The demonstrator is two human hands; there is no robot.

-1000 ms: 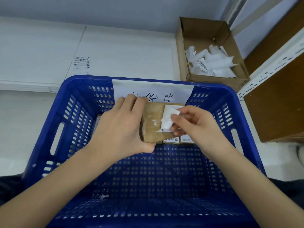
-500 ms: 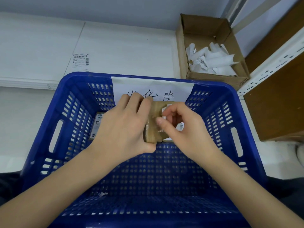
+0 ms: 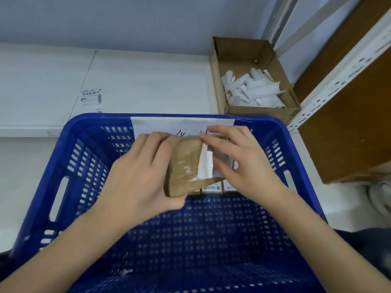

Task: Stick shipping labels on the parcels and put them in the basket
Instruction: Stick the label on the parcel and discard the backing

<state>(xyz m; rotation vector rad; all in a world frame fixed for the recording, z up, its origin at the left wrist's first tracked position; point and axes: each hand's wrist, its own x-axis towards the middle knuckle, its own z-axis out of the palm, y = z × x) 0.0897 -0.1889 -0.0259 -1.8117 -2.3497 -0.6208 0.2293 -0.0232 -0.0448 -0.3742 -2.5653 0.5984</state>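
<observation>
From the head camera, both bare forearms reach in over a blue basket (image 3: 69, 166) with slotted walls and a perforated floor. The left hand (image 3: 139, 176) grips a small brown parcel (image 3: 184, 166) — fingers curled over its far edge, thumb tucked under the near corner — and holds it tilted above the basket's far half. A white label (image 3: 205, 164) lies on the parcel's upper face, towards its right side, with one edge looking slightly lifted. The right hand (image 3: 239, 159) rests on that side of the parcel, fingers straight and spread, pressing flat on the label area rather than curling round anything. Just below the held parcel, a row of other parcels (image 3: 211, 188) stands against the far wall of the basket, their printed ends facing the camera. A white paper sign (image 3: 182, 124) with handwriting is taped to the basket's far rim. Beyond the basket, on the white surface (image 3: 148, 81), a printed barcode sticker (image 3: 91, 98) lies to the left — and to the right sits an open cardboard box (image 3: 218, 66) holding curled white paper scraps (image 3: 256, 89).
</observation>
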